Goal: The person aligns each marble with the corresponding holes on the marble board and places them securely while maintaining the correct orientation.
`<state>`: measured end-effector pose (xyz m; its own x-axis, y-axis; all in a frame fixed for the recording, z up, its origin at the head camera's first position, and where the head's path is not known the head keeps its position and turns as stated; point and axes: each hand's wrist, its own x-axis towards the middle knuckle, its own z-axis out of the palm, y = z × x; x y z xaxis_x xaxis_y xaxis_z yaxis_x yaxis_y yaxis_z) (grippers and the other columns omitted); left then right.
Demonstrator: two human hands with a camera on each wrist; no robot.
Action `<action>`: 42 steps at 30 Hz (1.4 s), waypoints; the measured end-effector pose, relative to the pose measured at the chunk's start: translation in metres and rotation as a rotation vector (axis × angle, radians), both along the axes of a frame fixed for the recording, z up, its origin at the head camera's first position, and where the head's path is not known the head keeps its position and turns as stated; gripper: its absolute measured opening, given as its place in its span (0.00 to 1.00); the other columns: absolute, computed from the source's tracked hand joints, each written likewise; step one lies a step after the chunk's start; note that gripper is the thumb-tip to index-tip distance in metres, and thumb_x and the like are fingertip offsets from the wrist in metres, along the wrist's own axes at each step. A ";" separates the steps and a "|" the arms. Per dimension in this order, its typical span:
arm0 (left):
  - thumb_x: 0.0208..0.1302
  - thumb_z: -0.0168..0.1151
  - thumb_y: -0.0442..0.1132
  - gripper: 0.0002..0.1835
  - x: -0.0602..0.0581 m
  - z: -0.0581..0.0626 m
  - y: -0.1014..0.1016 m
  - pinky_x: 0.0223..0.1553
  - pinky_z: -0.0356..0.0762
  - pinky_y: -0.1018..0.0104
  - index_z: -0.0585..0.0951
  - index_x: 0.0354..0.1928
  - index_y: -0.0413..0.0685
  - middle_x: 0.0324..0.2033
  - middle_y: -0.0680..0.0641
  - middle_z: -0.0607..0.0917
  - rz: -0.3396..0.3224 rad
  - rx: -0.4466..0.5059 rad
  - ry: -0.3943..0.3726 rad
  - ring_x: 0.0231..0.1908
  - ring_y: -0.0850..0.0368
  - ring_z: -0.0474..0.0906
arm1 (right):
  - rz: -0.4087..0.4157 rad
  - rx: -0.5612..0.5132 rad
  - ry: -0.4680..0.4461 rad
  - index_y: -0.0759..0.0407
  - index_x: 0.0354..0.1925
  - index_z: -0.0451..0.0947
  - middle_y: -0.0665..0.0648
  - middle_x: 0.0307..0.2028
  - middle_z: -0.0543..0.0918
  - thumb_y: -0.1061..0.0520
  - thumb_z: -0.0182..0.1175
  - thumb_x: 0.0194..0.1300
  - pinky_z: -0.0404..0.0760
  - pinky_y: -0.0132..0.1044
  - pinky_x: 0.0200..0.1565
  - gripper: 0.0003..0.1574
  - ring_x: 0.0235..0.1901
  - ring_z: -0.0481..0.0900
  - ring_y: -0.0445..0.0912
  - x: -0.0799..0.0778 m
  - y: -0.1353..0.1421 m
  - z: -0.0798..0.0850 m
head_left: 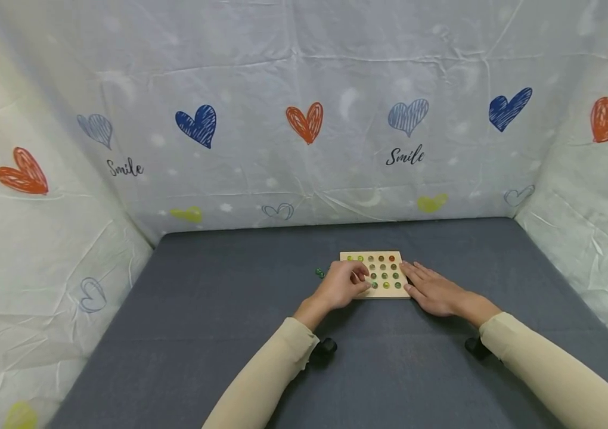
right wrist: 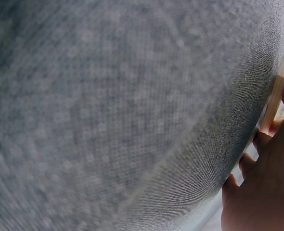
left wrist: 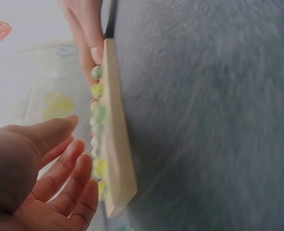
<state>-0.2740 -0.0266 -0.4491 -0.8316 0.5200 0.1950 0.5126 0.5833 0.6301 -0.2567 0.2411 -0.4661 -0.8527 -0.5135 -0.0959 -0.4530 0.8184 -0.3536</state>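
Observation:
A pale wooden board (head_left: pixel 390 295) lies flat on the table, with rows of glass marbles (head_left: pixel 386 285) in green, yellow and reddish tones. Over its left part hovers my left hand (head_left: pixel 338 284), fingers loosely bent. In the left wrist view, thumb and fingers of that left hand (left wrist: pixel 50 168) stand apart beside the marbles (left wrist: pixel 99 113), and no marble shows between them. My right hand (head_left: pixel 435 290) rests at the board's right edge with straight fingers, thumb against its side. The right wrist view catches the wooden edge (right wrist: pixel 275 98) beside the fingers. My left hand covers some marbles.
A few loose green marbles (head_left: pixel 319 273) lie on the dark grey tablecloth (head_left: pixel 239 298), just left of the board. Pale curtains with printed hearts (head_left: pixel 304 122) enclose the table at the back and both sides.

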 end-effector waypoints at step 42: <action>0.67 0.70 0.33 0.12 -0.026 -0.011 -0.091 0.44 0.81 0.55 0.84 0.51 0.39 0.44 0.43 0.86 0.260 -0.037 -0.047 0.40 0.51 0.82 | 0.003 0.005 -0.005 0.66 0.80 0.45 0.68 0.80 0.48 0.46 0.38 0.85 0.48 0.62 0.74 0.39 0.78 0.45 0.67 0.001 0.000 0.002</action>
